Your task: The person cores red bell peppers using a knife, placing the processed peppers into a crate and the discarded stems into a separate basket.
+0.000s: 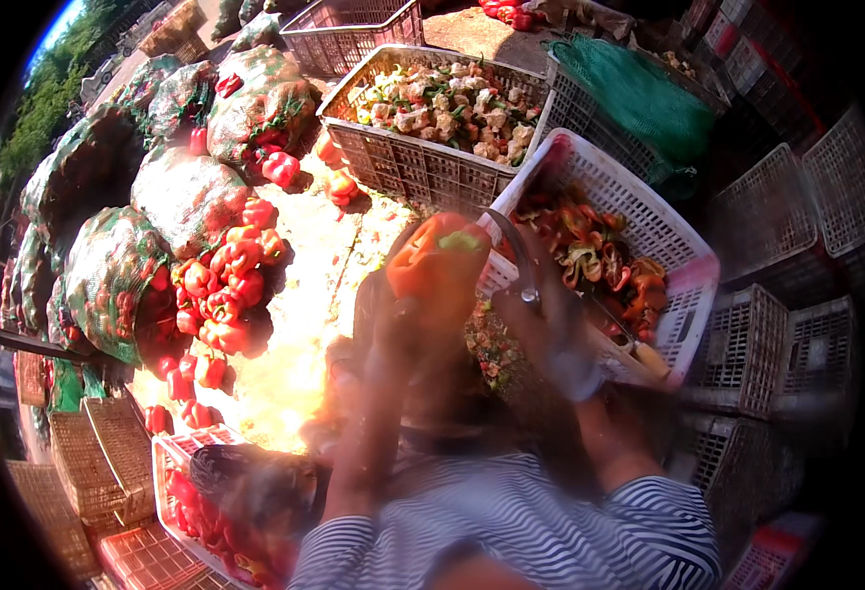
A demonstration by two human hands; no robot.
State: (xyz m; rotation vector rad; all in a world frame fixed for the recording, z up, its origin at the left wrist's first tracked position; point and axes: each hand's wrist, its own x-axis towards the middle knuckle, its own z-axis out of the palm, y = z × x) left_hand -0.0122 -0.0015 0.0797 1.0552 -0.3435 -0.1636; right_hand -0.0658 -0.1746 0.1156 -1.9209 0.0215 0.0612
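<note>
An orange-red bell pepper (431, 267) with a green stem end sits in my left hand (401, 329), whose fingers are closed around its lower side. Just right of it, my right hand (541, 310) grips a curved metal blade (517, 246) that arches beside the pepper; the hand is blurred and its grip partly hidden. Beyond my right hand, a white crate (673, 221) holds cut red and orange pepper pieces (614, 261). A light wooden handle (653, 360) lies at that crate's near edge.
A crate of pepper cores (393, 157) stands ahead. Loose red peppers (221, 295) and full mesh sacks (108, 280) cover the ground at left. A red-and-white crate of peppers (172, 447) is near left; stacked crates (747, 344) and a green net (639, 93) are at right.
</note>
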